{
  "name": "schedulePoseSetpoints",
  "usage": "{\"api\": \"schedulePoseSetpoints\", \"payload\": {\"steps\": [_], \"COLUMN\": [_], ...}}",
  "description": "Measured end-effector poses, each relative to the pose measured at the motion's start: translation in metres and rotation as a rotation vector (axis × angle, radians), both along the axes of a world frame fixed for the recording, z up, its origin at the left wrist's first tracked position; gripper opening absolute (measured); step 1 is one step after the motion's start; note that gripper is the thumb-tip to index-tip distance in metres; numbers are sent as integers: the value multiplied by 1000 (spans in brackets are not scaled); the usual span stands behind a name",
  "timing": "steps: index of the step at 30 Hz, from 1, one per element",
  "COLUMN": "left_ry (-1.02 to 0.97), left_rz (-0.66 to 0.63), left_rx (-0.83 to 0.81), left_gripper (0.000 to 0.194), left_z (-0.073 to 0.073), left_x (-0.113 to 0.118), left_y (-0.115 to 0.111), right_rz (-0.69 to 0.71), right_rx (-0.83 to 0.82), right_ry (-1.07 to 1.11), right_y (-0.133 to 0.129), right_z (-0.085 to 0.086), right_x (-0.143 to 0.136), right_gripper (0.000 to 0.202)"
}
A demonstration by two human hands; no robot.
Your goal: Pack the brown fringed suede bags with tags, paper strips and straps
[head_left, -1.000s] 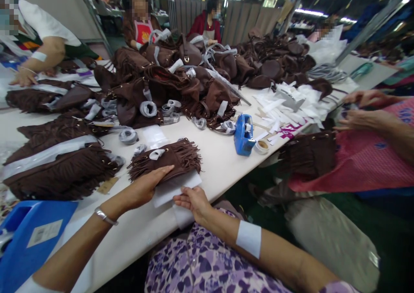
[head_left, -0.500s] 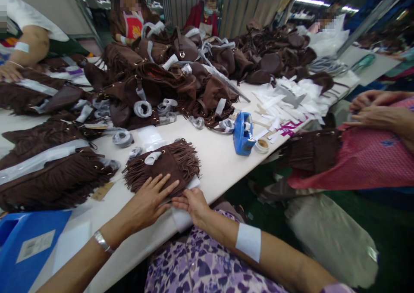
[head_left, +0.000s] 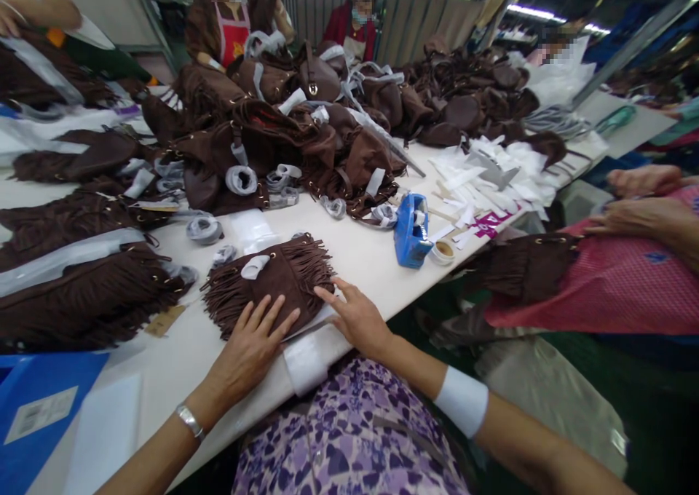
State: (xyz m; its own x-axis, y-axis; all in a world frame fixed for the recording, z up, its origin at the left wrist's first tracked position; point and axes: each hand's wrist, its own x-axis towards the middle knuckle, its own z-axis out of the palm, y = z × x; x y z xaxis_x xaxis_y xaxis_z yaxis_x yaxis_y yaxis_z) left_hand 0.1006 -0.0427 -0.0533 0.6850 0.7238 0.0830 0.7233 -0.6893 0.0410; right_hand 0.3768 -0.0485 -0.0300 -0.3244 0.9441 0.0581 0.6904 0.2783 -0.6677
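A small dark brown fringed bag point(head_left: 284, 280) lies flat on the white table in front of me, with a white wrapped bit point(head_left: 255, 266) on its upper part. My left hand point(head_left: 255, 342) rests on the bag's near edge, palm down and fingers spread. At the bag's right side my right hand point(head_left: 357, 317) has its fingers apart, thumb and forefinger by the fringe. Beneath the bag's near right edge a white sheet shows. Another white sheet point(head_left: 306, 360) hangs over the table edge below my hands.
A blue tape dispenser point(head_left: 412, 233) and a tape roll point(head_left: 442, 252) stand to the right. Brown bags point(head_left: 322, 138) are heaped across the back. A larger fringed bag point(head_left: 81, 291) and a blue bin point(head_left: 49, 415) are at left. A co-worker's hands point(head_left: 638, 200) hold cloth at right.
My right hand has moved up and right, from the bag's near edge to its right side, and its fingers have spread. My left hand stays on the bag. At far left, a co-worker has lifted a bag.
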Motion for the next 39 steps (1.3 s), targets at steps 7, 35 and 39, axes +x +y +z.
{"api": "schedulePoseSetpoints", "payload": {"steps": [7, 35, 39], "left_ry": [-11, -150, -182], "left_rz": [1, 106, 137], "left_rx": [15, -78, -20], "left_gripper": [71, 43, 44], "left_z": [-7, -3, -7], "left_x": [-1, -12, -10], "left_y": [1, -8, -17], "right_rz": [335, 748, 715], "right_rx": [161, 280, 371], "right_ry": [-277, -256, -360], "right_y": [42, 76, 66], "right_z": [-7, -8, -10], "right_x": [21, -31, -33], "right_gripper": [39, 40, 41]}}
